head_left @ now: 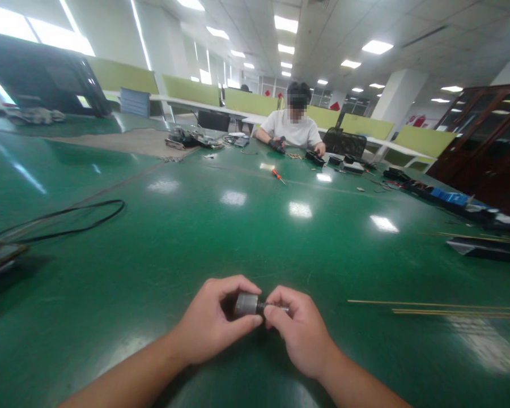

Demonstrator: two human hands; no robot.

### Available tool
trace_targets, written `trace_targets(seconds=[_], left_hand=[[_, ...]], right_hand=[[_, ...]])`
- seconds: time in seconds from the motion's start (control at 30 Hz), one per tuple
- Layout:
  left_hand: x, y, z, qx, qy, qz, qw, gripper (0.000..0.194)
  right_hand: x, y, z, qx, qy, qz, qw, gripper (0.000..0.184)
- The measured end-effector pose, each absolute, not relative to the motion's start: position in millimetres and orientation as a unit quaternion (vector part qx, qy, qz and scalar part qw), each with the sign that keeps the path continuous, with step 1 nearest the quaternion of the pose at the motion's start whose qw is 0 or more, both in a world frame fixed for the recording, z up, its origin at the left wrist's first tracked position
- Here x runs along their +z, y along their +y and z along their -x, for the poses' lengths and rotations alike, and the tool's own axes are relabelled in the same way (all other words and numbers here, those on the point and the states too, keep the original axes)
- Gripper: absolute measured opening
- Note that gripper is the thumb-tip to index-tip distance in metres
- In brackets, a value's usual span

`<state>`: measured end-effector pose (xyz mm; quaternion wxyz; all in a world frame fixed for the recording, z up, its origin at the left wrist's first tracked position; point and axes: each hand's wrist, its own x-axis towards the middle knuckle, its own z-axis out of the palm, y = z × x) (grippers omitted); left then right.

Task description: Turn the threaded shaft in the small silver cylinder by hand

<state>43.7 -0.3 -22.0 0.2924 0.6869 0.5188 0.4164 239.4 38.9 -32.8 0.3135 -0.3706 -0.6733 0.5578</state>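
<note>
A small grey metal cylinder with a thin shaft (247, 304) lies sideways between my hands, just above or on the green table; which of the two I cannot tell. My left hand (215, 317) curls around the cylinder body, thumb below and fingers above. With thumb and forefinger, my right hand (295, 326) pinches the narrow shaft, whose bright tip pokes out past the fingers. Part of the cylinder's back end is hidden in my left palm.
Thin brass-coloured rods (450, 311) lie to the right, near a dark tray (488, 249). A red screwdriver (277, 175) rests farther off on the green table (187, 226). Black cable (89, 218) loops at left. Across the table a person in a white shirt (295, 133) handles dark parts.
</note>
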Motion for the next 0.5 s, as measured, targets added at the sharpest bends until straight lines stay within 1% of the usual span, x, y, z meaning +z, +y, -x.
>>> trace_targets(seconds=[0.5], left_hand=[[-22.7, 0.1, -42.0, 0.416, 0.513, -0.683, 0.312, 0.024]], right_hand=[[-30.0, 38.1, -239.5, 0.567, -0.660, 0.376, 0.317, 0.022]])
